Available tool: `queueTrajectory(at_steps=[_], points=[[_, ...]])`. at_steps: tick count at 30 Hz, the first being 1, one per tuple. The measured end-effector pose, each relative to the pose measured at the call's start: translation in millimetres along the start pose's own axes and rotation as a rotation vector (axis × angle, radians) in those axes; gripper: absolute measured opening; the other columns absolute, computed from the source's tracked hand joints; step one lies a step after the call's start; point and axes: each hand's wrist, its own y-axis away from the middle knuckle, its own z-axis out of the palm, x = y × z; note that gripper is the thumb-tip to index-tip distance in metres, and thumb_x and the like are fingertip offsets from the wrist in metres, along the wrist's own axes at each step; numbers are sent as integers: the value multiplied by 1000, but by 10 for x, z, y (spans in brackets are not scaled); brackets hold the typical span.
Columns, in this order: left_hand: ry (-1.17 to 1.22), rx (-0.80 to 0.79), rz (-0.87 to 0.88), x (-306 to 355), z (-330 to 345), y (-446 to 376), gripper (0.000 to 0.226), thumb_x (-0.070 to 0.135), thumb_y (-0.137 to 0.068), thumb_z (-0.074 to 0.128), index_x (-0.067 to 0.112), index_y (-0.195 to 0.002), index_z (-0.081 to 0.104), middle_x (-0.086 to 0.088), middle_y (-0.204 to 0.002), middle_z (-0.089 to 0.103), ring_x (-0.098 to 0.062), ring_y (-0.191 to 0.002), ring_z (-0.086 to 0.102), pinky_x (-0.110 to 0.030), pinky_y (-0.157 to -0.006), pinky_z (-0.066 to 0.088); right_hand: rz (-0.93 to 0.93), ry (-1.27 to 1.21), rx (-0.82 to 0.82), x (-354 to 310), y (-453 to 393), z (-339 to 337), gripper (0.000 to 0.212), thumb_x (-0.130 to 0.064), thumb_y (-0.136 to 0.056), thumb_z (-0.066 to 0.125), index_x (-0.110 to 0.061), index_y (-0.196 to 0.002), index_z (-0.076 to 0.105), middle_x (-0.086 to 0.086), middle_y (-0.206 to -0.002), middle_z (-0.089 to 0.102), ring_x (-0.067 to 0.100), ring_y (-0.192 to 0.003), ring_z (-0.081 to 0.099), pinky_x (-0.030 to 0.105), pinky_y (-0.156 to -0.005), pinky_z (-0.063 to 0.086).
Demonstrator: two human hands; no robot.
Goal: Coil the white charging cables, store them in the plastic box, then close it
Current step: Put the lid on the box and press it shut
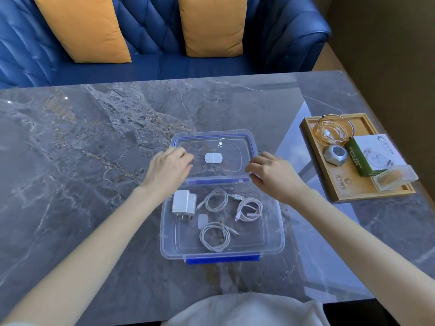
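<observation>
A clear plastic box (pixel 280 241) with blue clasps stands open near the table's front edge. Inside lie three coiled white cables: one at the back middle (pixel 215 202), one at the right (pixel 250 209), one at the front (pixel 215 236). A white plug adapter (pixel 183 203) lies at the box's left. The clear lid (pixel 211 147) with a white label lies flat just behind the box. My left hand (pixel 168 171) grips the lid's left edge. My right hand (pixel 270 175) grips its right front corner.
A wooden tray (pixel 334 187) stands at the right with a glass ashtray (pixel 334 131), a silver gadget (pixel 334 155), a green and white box (pixel 374 155) and a clear toothpick case (pixel 393 178). Behind the marble table (pixel 94 137) is a blue sofa with two orange cushions.
</observation>
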Motion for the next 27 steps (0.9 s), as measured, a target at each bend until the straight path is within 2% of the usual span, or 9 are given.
queueTrajectory(at_steps=[4, 7, 11, 14, 18, 22, 23, 25, 27], points=[[-69, 45, 18, -312, 122, -235, 33, 3, -77, 67, 2, -110, 62, -20, -101, 65, -36, -92, 62, -46, -72, 50, 93, 41, 27, 259, -78, 133, 23, -15, -92, 49, -6, -105, 66, 12, -119, 62, 32, -112, 52, 40, -88, 39], [-121, 17, -16, -500, 304, -400, 38, 4, -73, 72, 2, -109, 62, -21, -106, 65, -36, -96, 63, -45, -73, 51, 222, 18, -43, 420, -123, 277, 26, -24, -95, 45, -11, -108, 64, 6, -120, 60, 29, -115, 48, 37, -91, 34], [-119, -57, -124, -690, 577, -605, 40, 6, -78, 67, 0, -117, 57, -23, -118, 60, -39, -108, 56, -50, -83, 46, 449, -175, -72, 542, -223, 438, 25, -29, -92, 50, -14, -107, 64, 7, -111, 66, 30, -106, 53, 36, -82, 39], [-123, -155, -190, -792, 753, -781, 44, 13, -86, 58, 0, -126, 46, -23, -126, 52, -38, -115, 48, -51, -88, 39, 641, -355, -194, 584, -303, 589, 29, -35, -87, 56, -14, -105, 62, 8, -102, 69, 31, -98, 59, 35, -74, 43], [-76, -247, -338, -885, 904, -964, 44, 17, -91, 50, -4, -128, 38, -28, -124, 48, -43, -113, 45, -52, -89, 39, 767, -556, -282, 633, -400, 733, 19, -29, -82, 63, -12, -89, 62, 12, -91, 69, 28, -84, 61, 34, -69, 47], [-4, -265, -432, -929, 1024, -1022, 23, 1, -91, 42, -11, -110, 48, -33, -111, 53, -49, -101, 51, -56, -80, 43, 806, -647, -262, 665, -470, 793, 11, -14, -78, 65, -11, -73, 55, 16, -77, 71, 26, -74, 61, 26, -61, 41], [13, -265, -460, -929, 1040, -1033, 21, -1, -91, 40, -11, -107, 50, -34, -110, 54, -51, -99, 53, -56, -78, 44, 814, -659, -256, 670, -478, 800, 12, -12, -77, 64, -11, -71, 54, 14, -71, 70, 23, -69, 59, 23, -56, 42], [48, -259, -506, -924, 1059, -1051, 19, -3, -91, 39, -10, -104, 50, -36, -107, 56, -52, -96, 54, -55, -76, 44, 829, -679, -253, 679, -482, 815, 12, -10, -76, 62, -12, -68, 54, 7, -59, 65, 17, -59, 56, 8, -44, 37], [89, -252, -549, -918, 1051, -1066, 19, -1, -92, 38, -9, -104, 51, -38, -104, 57, -53, -94, 54, -54, -75, 44, 840, -696, -257, 685, -483, 821, 16, -8, -77, 60, -13, -64, 52, 2, -52, 61, 12, -52, 54, 5, -41, 38]])
